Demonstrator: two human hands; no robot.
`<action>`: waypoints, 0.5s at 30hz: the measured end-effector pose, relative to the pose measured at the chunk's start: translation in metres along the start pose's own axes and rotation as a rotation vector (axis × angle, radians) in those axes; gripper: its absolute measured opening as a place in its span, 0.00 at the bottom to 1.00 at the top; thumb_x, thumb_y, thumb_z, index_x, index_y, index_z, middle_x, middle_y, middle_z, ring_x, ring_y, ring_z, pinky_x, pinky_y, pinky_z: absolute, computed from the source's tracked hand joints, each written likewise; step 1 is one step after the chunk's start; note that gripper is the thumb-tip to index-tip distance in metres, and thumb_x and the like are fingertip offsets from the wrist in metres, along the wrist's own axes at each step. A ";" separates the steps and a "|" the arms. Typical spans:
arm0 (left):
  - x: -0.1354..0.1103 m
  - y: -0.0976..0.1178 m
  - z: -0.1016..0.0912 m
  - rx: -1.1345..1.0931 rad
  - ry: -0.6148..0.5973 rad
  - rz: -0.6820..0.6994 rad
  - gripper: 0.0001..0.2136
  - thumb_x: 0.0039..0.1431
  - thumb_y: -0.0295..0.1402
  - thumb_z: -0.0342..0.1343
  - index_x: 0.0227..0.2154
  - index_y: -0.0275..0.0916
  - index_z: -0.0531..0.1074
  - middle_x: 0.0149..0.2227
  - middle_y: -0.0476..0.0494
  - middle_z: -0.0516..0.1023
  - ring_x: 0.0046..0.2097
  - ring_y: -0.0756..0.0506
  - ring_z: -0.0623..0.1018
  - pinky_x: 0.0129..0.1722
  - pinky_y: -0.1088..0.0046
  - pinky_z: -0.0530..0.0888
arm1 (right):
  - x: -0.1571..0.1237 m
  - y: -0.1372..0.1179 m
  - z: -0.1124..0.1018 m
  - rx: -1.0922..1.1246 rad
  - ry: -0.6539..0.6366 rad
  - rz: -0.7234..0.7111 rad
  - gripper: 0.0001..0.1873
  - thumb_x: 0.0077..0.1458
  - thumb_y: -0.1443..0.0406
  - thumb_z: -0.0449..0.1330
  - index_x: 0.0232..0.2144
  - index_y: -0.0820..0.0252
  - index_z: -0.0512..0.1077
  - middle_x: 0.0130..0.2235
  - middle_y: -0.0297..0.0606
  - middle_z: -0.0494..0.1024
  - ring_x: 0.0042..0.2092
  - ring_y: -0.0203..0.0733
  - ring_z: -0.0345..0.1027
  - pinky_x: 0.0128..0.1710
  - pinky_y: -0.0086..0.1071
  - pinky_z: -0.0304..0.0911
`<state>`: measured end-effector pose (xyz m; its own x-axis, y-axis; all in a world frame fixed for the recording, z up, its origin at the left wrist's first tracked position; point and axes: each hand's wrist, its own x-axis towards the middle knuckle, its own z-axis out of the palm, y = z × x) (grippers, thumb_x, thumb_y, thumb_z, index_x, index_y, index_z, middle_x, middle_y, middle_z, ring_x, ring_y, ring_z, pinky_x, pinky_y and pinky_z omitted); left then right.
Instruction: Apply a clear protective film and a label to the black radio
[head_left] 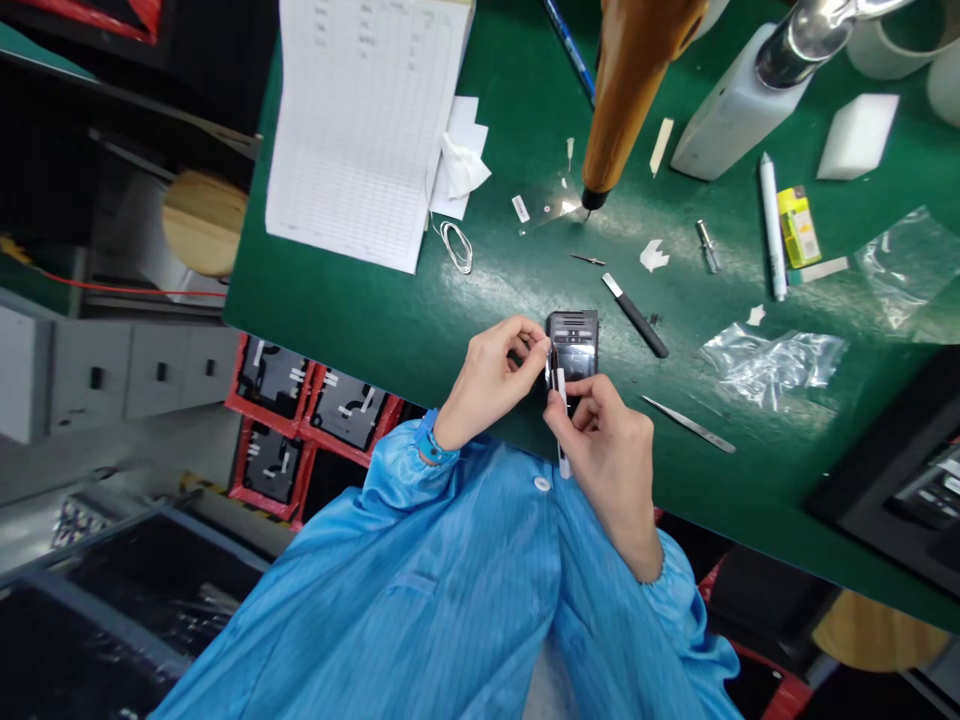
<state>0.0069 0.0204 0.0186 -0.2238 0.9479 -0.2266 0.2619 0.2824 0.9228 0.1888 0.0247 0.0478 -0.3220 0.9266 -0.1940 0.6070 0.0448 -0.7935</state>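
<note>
A small black device (pixel 574 340) with a glossy screen lies near the front edge of the green mat (pixel 390 310). My left hand (pixel 491 385) pinches at the device's left side, fingers closed together; what is between the fingertips is too small to name. My right hand (pixel 611 450) is closed around a thin white pen-like tool (pixel 561 410), held upright against the device's left edge. Both sleeves are light blue.
A printed log sheet (pixel 360 120) lies at the back left. An orange electric screwdriver (pixel 626 90) hangs over the mat. A black-handled blade (pixel 637 318), tweezers (pixel 690 425), crumpled plastic bags (pixel 772 362) and a white marker (pixel 772 225) lie to the right. Red trays (pixel 300 420) sit below the table.
</note>
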 end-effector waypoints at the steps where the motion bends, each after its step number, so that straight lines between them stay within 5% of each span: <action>1: 0.000 0.000 0.000 0.003 0.000 -0.003 0.05 0.71 0.36 0.60 0.39 0.41 0.76 0.34 0.48 0.82 0.33 0.49 0.82 0.26 0.78 0.75 | 0.000 0.000 0.000 -0.001 -0.002 0.005 0.06 0.69 0.60 0.64 0.39 0.54 0.75 0.21 0.21 0.69 0.20 0.33 0.61 0.26 0.29 0.57; 15: 0.000 -0.002 0.000 -0.004 -0.007 0.005 0.06 0.73 0.37 0.60 0.40 0.42 0.76 0.34 0.48 0.81 0.34 0.49 0.82 0.27 0.78 0.76 | -0.002 -0.002 -0.004 -0.035 -0.014 -0.003 0.06 0.69 0.60 0.64 0.38 0.55 0.75 0.21 0.21 0.69 0.20 0.32 0.61 0.27 0.28 0.56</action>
<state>0.0066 0.0197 0.0169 -0.2164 0.9502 -0.2244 0.2592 0.2776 0.9251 0.1911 0.0244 0.0514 -0.3340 0.9212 -0.1997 0.6308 0.0610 -0.7736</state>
